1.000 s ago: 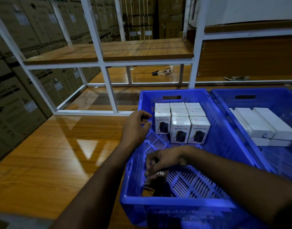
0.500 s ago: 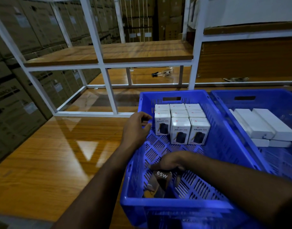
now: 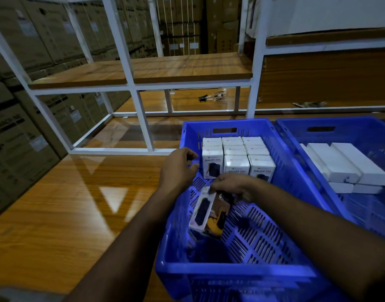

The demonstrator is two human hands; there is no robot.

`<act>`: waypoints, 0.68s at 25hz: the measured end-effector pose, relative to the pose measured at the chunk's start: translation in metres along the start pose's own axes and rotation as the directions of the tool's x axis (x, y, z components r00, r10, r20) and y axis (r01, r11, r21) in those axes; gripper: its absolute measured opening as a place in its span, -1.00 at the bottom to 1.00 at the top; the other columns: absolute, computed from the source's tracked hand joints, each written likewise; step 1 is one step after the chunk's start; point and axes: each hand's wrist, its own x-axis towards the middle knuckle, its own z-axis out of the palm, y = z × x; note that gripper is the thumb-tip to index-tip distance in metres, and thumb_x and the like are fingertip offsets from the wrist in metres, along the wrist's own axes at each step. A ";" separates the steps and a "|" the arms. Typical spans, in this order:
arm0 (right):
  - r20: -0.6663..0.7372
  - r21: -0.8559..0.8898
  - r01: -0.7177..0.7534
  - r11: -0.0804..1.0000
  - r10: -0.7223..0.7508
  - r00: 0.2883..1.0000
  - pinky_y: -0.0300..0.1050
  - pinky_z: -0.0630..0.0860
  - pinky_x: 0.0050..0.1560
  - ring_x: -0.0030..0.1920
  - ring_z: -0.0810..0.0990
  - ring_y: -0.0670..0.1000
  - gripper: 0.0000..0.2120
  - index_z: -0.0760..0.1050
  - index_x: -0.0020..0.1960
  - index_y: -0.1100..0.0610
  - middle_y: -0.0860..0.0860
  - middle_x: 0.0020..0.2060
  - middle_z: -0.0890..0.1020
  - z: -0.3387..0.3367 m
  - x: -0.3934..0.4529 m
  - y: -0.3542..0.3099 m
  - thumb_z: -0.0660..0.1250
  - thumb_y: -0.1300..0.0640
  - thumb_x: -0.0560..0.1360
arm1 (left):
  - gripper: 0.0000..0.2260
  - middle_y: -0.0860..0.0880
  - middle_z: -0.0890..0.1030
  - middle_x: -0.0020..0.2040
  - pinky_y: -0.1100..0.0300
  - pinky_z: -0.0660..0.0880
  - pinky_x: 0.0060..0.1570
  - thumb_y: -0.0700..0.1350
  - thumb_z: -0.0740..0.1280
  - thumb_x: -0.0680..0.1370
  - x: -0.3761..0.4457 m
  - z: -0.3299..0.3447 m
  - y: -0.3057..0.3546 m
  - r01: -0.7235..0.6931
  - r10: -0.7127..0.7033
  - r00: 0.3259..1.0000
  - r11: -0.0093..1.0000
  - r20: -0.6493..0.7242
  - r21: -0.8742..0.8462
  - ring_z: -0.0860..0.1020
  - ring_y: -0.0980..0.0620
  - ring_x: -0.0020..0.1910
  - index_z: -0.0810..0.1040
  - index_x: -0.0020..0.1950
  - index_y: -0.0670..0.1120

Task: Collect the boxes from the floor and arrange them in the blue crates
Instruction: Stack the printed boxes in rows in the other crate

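While nine boxes [image 3: 237, 156] stand packed in the crate [image 3: 296, 171], the right hand [image 3: 230, 186] pinches a tenth [image 3: 210, 212] — left hand [image 3: 178, 168] loosely curled.

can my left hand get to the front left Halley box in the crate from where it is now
Probably yes. The left hand rests on the blue crate rim right beside the front left Halley box, nothing between them.
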 end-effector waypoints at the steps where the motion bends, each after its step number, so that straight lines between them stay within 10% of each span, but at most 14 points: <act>1: -0.042 0.059 0.030 0.998 -0.027 0.999 -0.20 0.38 -0.41 -0.28 0.49 0.03 -0.80 0.57 0.07 0.22 0.11 -0.12 0.54 -0.007 0.000 0.000 0.37 0.10 0.54 | -0.83 -0.01 0.64 0.02 0.10 0.53 0.04 -0.08 0.45 0.53 0.003 -0.001 0.005 0.031 -0.032 0.999 0.999 0.018 0.033 0.60 0.01 0.01 0.60 0.10 -0.04; 7: -0.277 0.453 0.220 0.864 -0.099 0.956 -0.27 0.38 -0.58 -0.45 0.52 -0.01 -0.97 0.55 -0.05 0.22 0.17 -0.19 0.60 -0.037 -0.003 -0.003 0.35 0.28 0.52 | -0.64 -0.01 0.61 0.16 0.02 0.53 0.17 0.03 0.42 0.56 0.009 0.008 0.028 0.120 -0.109 0.990 0.985 0.093 -0.122 0.59 -0.01 0.11 0.51 0.29 -0.09; 12: -0.372 0.698 0.349 0.625 -0.099 0.923 0.10 0.60 -0.03 -0.09 0.61 0.18 -0.77 0.55 0.01 0.14 0.28 0.05 0.64 -0.050 0.000 -0.007 0.32 0.39 0.44 | -0.39 -0.03 0.52 0.30 0.05 0.56 0.17 0.06 0.44 0.54 -0.006 0.020 0.033 0.264 -0.153 0.947 0.871 0.282 -0.414 0.57 0.01 0.18 0.27 0.49 -0.10; 17: -0.462 0.702 0.447 0.555 -0.123 0.878 -0.11 0.61 -0.30 -0.18 0.66 0.11 -0.74 0.50 0.06 0.20 0.21 -0.05 0.66 -0.050 0.001 -0.008 0.49 0.29 0.43 | -0.08 0.01 0.30 0.42 0.10 0.43 0.34 0.11 0.59 0.37 -0.010 0.026 0.032 0.201 -0.063 0.945 0.886 0.319 -0.418 0.41 0.06 0.37 0.12 0.54 -0.07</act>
